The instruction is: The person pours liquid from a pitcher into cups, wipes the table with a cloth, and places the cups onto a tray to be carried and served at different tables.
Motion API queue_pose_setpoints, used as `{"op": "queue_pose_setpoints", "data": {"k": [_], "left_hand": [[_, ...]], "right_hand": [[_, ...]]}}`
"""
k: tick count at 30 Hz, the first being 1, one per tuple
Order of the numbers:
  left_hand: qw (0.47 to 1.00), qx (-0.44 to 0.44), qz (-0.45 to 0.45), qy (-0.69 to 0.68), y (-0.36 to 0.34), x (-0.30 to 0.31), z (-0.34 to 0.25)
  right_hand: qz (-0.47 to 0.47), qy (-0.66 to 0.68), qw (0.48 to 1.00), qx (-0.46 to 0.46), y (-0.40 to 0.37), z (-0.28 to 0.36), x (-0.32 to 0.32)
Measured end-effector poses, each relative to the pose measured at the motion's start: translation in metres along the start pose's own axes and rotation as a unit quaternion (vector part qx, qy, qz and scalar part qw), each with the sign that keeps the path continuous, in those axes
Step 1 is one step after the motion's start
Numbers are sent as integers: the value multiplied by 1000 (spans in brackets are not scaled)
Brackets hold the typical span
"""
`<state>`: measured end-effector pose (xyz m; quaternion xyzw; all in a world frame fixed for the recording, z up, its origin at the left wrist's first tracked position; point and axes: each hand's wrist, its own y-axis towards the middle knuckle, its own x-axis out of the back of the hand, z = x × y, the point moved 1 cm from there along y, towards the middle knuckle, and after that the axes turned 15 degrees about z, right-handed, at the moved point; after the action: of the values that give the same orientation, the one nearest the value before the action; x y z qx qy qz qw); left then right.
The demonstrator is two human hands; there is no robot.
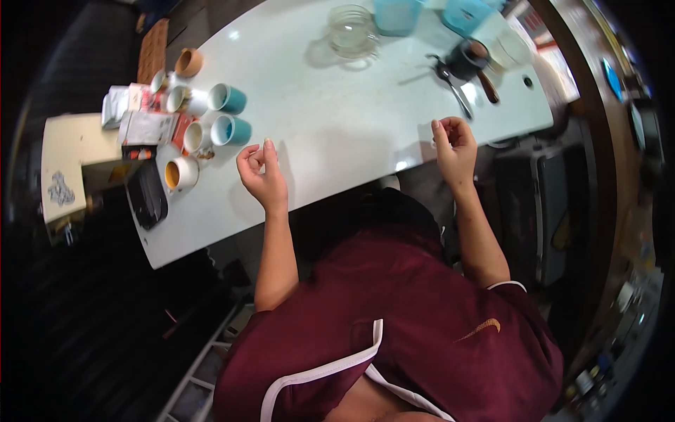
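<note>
My left hand (263, 177) hovers over the near edge of the white table, palm turned inward. Its fingers are loosely curled, the thumb stands apart, and it holds nothing. Closest to it is a blue-and-white cup (239, 131), with a second blue cup (236, 100) behind. Over the table's front edge at the right is my right hand (457, 151), fingers bent and thumb raised, with no object visible in it. Just beyond that hand lies a metal spoon (460, 97), beside a dark pot with a wooden handle (467, 60).
A glass jar (351, 34) and light-blue containers (398, 15) stand at the far side of the white table (309, 84). Several cups and boxes crowd the left, including a mug with orange inside (184, 173). A black case (149, 194) lies at the left edge.
</note>
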<state>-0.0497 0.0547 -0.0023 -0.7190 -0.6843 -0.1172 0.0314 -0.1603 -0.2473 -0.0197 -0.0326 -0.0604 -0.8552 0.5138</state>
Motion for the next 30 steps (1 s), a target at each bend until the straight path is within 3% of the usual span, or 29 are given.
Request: {"op": "queue_pose_setpoints", "data": {"k": [4,7,14,16,20,21,23,24,26,28,30], "left_hand": [[982,12,149,-115,-6,-35,-37],[949,-31,235,-206,-16,-68,-44],[896,-60,378,-224,-76,-150,-64],[886,-62,413,-201,-89,-169,-66],[868,-83,456,-179,-115,-211,-81],[870,-71,461,-160,-120,-221,-84],[878,-45,453,-147,-133,-244,-90],[881,-46,450,-141,-141,-255,-94],[883,-36,443,-154,-156,-273,-103],[886,-38,438,-145,-166,-284,-111],[901,-33,411,-136,-175,-283,-113]], "right_hand": [[-98,10,995,-12,-53,6,38],[-178,-4,984,-15,-98,9,75],[-369,-151,913,-82,-205,-11,212],[-409,-226,867,-174,-228,-14,247],[-387,-327,806,-305,-261,-59,345],[-385,-323,809,-305,-265,-74,372],[-370,-468,739,-312,-259,-97,416],[-367,-465,743,-311,-252,-100,431],[-312,-432,728,-432,-235,-103,456],[-272,-413,752,-436,-233,-141,487],[-265,-497,777,-281,-221,-166,500]]}}
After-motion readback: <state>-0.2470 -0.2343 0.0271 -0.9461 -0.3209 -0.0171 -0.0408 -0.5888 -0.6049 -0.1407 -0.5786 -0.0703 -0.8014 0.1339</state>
